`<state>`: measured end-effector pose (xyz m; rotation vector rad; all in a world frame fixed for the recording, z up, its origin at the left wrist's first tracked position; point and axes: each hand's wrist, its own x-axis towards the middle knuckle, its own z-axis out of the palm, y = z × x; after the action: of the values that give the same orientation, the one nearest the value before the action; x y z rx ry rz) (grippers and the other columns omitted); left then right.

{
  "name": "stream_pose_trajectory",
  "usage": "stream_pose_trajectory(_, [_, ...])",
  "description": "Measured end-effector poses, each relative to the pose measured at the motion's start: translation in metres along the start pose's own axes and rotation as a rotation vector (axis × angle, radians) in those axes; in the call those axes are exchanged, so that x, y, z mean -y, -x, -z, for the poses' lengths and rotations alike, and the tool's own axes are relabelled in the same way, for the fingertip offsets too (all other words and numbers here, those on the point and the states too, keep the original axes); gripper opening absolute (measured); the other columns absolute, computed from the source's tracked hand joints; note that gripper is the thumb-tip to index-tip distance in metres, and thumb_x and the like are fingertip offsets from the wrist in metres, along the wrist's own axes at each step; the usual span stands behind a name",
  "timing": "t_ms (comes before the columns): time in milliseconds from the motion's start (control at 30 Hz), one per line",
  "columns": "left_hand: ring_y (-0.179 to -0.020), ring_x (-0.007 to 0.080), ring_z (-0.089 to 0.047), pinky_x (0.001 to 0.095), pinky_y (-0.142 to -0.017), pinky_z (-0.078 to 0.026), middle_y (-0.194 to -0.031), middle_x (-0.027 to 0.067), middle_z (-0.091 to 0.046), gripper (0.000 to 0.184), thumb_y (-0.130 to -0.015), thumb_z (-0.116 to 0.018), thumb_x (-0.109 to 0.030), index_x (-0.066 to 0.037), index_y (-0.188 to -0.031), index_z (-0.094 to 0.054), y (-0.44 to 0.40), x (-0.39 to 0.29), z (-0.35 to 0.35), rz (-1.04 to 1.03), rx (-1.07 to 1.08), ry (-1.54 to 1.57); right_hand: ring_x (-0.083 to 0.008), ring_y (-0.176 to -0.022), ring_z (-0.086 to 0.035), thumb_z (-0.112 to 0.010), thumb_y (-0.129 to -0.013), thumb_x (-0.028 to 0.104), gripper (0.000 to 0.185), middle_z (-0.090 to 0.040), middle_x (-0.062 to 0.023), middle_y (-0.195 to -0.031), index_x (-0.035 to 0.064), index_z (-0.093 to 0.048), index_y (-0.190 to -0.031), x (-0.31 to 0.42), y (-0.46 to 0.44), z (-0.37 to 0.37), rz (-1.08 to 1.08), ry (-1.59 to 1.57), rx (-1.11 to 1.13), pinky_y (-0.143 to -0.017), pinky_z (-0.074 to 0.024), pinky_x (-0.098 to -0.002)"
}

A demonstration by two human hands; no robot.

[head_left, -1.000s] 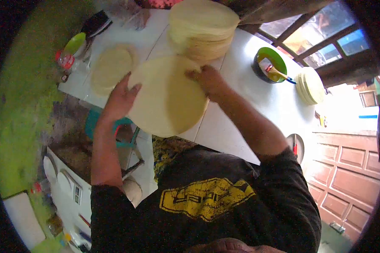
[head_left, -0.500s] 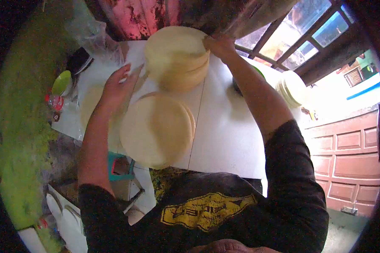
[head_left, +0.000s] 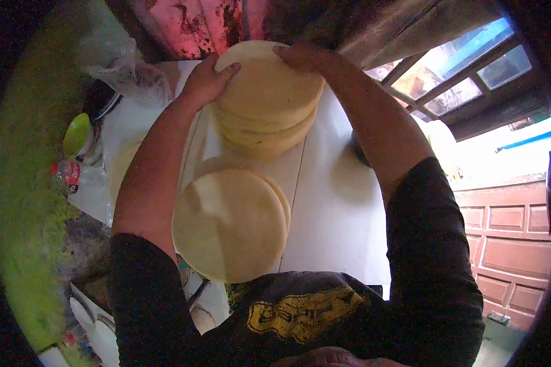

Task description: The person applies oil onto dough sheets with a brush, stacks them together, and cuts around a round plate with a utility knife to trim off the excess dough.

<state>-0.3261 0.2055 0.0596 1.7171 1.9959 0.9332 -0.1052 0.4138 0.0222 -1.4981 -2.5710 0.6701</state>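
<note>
Left grip (head_left: 209,82) and right grip (head_left: 300,57) hold discs (head_left: 264,88); shirt lettering (head_left: 303,314) unreadable.

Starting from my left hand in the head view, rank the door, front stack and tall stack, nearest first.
1. Tall stack: touching your left hand, on its right.
2. Front stack: closer to your body.
3. Door: far right.

Matt, smooth-lkg discs (head_left: 229,226); glossy white tabletop (head_left: 340,214); clear plastic bag (head_left: 131,76).
</note>
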Motion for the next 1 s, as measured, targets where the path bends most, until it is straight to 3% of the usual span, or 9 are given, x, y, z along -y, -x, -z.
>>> stream_pose_trajectory(100, [-0.109,0.0332,-0.062,0.0401,-0.095,-0.046,-0.116,0.0209,-0.064,0.068,-0.083,-0.062,-0.054,-0.003,-0.127,-0.054,0.005,0.000,-0.001,-0.029,-0.041,0.003,-0.0295,-0.099,-0.065,-0.044,-0.092,0.058,0.063,-0.067,-0.0201,-0.109,0.0030,-0.065,-0.114,-0.004,-0.011,0.000,0.088,-0.347,0.189,-0.090,-0.0501,-0.0431])
stream_pose_trajectory(233, [-0.113,0.0338,-0.060,0.0389,-0.097,-0.045,-0.121,0.0227,-0.061,0.075,-0.082,-0.062,-0.055,-0.001,-0.132,-0.050,0.008,-0.002,-0.004,0.006,-0.075,-0.037,-0.0275,-0.097,-0.064,-0.047,-0.092,0.054,0.059,-0.067,-0.0179,-0.110,0.0036,-0.064,-0.117,0.027,0.009,0.034,0.023,-0.013,0.204,-0.085,-0.0520,-0.0432])
stream_pose_trajectory(300, [-0.114,0.0341,-0.059,0.0385,-0.098,-0.045,-0.122,0.0233,-0.061,0.078,-0.082,-0.063,-0.056,-0.001,-0.134,-0.048,0.009,0.007,-0.007,0.039,-0.089,-0.037,-0.0275,-0.097,-0.065,-0.051,-0.091,0.051,0.055,-0.067,-0.0170,-0.111,0.0041,-0.064,-0.117,0.040,0.022,0.048,-0.050,-0.090,0.224,-0.084,-0.0524,-0.0431])
stream_pose_trajectory(400, [-0.115,0.0343,-0.058,0.0382,-0.099,-0.044,-0.124,0.0237,-0.059,0.081,-0.081,-0.063,-0.057,0.000,-0.136,-0.047,0.003,0.023,-0.013,-0.128,-0.116,-0.065,-0.0275,-0.097,-0.065,-0.057,-0.088,0.046,0.051,-0.067,-0.0157,-0.112,0.0048,-0.064,-0.117,0.062,0.045,0.066,-0.233,-0.281,0.232,-0.083,-0.0531,-0.0430])
stream_pose_trajectory(500, [-0.115,0.0340,-0.058,0.0380,-0.099,-0.044,-0.125,0.0238,-0.059,0.081,-0.081,-0.063,-0.057,0.001,-0.135,-0.048,0.010,0.004,-0.005,0.120,-0.101,0.013,-0.0276,-0.096,-0.065,-0.064,-0.086,0.041,0.047,-0.066,-0.0144,-0.113,0.0055,-0.065,-0.117,0.080,0.053,0.081,-0.391,-0.346,0.215,-0.081,-0.0537,-0.0429])
stream_pose_trajectory(533, [-0.115,0.0337,-0.058,0.0380,-0.099,-0.044,-0.125,0.0236,-0.059,0.080,-0.081,-0.063,-0.056,0.002,-0.135,-0.048,0.000,0.028,-0.014,-0.014,-0.128,-0.075,-0.0276,-0.096,-0.065,-0.066,-0.086,0.039,0.046,-0.066,-0.0140,-0.114,0.0058,-0.065,-0.117,0.085,0.058,0.082,-0.423,-0.357,0.206,-0.081,-0.0539,-0.0429])
stream_pose_trajectory(600, [-0.115,0.0334,-0.058,0.0380,-0.099,-0.044,-0.125,0.0233,-0.059,0.080,-0.082,-0.063,-0.056,0.002,-0.134,-0.048,0.002,0.030,-0.013,-0.144,-0.157,-0.165,-0.0266,-0.095,-0.065,-0.066,-0.086,0.039,0.045,-0.067,-0.0134,-0.112,0.0061,-0.065,-0.117,0.065,0.050,0.086,-0.319,-0.439,0.281,-0.078,-0.0547,-0.0422])
stream_pose_trajectory(667, [-0.113,0.0322,-0.060,0.0376,-0.098,-0.045,-0.126,0.0219,-0.059,0.077,-0.082,-0.064,-0.054,0.000,-0.135,-0.049,0.014,0.001,-0.002,0.040,-0.076,0.119,-0.0263,-0.095,-0.065,-0.067,-0.085,0.038,0.045,-0.067,-0.0133,-0.110,0.0057,-0.065,-0.116,0.066,0.054,0.094,-0.258,-0.447,0.277,-0.077,-0.0547,-0.0416])
stream_pose_trajectory(1000, [-0.110,0.0283,-0.061,0.0370,-0.095,-0.046,-0.121,0.0182,-0.063,0.069,-0.082,-0.066,-0.049,-0.002,-0.131,-0.053,0.016,-0.005,0.005,-0.012,-0.072,0.043,-0.0248,-0.091,-0.065,-0.070,-0.082,0.035,0.044,-0.067,-0.0129,-0.104,0.0039,-0.066,-0.112,0.069,0.070,0.092,-0.047,-0.155,0.204,-0.074,-0.0545,-0.0384])
